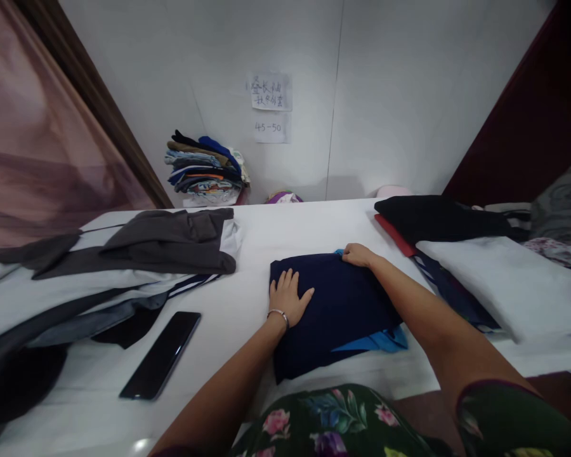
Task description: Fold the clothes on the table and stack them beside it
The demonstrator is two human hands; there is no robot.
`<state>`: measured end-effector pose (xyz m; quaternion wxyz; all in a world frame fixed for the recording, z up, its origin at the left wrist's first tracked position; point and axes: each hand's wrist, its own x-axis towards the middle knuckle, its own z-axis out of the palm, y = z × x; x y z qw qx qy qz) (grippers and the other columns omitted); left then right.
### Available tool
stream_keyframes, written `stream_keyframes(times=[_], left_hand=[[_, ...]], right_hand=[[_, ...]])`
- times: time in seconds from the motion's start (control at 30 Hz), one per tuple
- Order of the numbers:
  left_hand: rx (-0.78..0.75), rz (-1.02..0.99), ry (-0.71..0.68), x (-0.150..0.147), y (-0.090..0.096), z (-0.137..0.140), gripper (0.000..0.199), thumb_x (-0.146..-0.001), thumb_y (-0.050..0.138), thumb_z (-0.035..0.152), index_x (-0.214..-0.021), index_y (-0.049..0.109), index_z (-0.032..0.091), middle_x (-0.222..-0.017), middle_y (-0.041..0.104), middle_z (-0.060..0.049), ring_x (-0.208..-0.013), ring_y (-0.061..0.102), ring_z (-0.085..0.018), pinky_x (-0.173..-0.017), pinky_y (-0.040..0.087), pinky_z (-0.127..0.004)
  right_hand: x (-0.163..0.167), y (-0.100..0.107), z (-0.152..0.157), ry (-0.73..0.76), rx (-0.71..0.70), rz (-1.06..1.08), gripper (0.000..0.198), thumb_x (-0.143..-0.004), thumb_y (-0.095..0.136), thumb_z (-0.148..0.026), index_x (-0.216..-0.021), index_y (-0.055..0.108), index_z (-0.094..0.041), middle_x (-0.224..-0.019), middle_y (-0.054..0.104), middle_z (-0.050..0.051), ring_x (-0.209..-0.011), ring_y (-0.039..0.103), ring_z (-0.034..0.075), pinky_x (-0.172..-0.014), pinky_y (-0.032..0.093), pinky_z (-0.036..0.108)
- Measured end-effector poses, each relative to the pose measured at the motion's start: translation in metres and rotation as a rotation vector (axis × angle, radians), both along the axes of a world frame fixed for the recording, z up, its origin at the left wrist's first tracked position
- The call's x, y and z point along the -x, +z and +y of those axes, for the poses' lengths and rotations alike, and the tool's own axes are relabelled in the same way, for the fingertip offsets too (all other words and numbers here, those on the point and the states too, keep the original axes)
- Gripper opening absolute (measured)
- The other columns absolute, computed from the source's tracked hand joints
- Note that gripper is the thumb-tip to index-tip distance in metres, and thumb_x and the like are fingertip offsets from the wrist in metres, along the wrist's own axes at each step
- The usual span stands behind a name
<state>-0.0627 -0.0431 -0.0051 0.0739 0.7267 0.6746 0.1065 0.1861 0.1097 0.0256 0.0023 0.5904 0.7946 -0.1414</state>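
A navy blue garment [335, 304], folded into a rough rectangle, lies on the white table in front of me. Bright blue cloth [385, 341] peeks out along its near right edge and at its far edge. My left hand [288, 297] rests flat on the left part of the garment, fingers spread. At the far right corner, my right hand [356, 254] has its fingers curled onto the edge of the cloth, pinching it. The fingertips there are partly hidden.
Left of me, several garments lie piled, a dark grey one [171, 244] on top. A black phone [162, 355] is nearer. On the right are folded black clothes [442, 219] and a white garment [509, 282]. Behind the table stands a clothes stack [207, 165] under handwritten paper notes [271, 92].
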Motion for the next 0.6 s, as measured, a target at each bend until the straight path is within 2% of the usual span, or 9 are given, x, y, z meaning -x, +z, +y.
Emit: stream_keyframes(times=[0.2, 0.4, 0.5, 0.6], left_hand=[[0.003, -0.025, 0.0, 0.0, 0.002, 0.0, 0.073, -0.089, 0.028, 0.063, -0.144, 0.036, 0.016, -0.154, 0.028, -0.01, -0.143, 0.02, -0.026, -0.114, 0.017, -0.049], [0.012, -0.046, 0.003, -0.001, 0.002, 0.0, 0.074, -0.089, 0.028, 0.064, -0.144, 0.036, 0.016, -0.154, 0.029, -0.009, -0.142, 0.021, -0.026, -0.115, 0.017, -0.049], [0.024, -0.042, 0.005, -0.002, 0.003, 0.0, 0.074, -0.089, 0.027, 0.064, -0.144, 0.037, 0.016, -0.153, 0.029, -0.009, -0.142, 0.021, -0.026, -0.114, 0.017, -0.049], [0.039, -0.036, 0.007, -0.003, 0.003, 0.001, 0.074, -0.088, 0.027, 0.065, -0.144, 0.036, 0.016, -0.154, 0.029, -0.009, -0.142, 0.021, -0.027, -0.114, 0.017, -0.05]], right_hand=[[-0.008, -0.003, 0.002, -0.051, -0.054, 0.021, 0.027, -0.084, 0.051, -0.037, -0.087, 0.07, -0.019, -0.094, 0.071, 0.007, -0.089, 0.062, 0.02, -0.071, 0.042, 0.025], [-0.006, -0.021, 0.001, -0.19, -0.136, 0.041, 0.033, -0.086, 0.051, -0.044, -0.103, 0.064, -0.02, -0.103, 0.068, 0.009, -0.093, 0.061, 0.022, -0.072, 0.045, 0.029], [-0.005, -0.023, -0.003, -0.23, -0.193, 0.04, 0.044, -0.086, 0.051, -0.049, -0.116, 0.059, -0.019, -0.117, 0.062, 0.013, -0.106, 0.058, 0.027, -0.081, 0.046, 0.035], [-0.002, -0.014, -0.01, -0.224, -0.269, 0.021, 0.051, -0.085, 0.054, -0.047, -0.129, 0.051, -0.021, -0.134, 0.051, 0.015, -0.125, 0.044, 0.032, -0.096, 0.038, 0.048]])
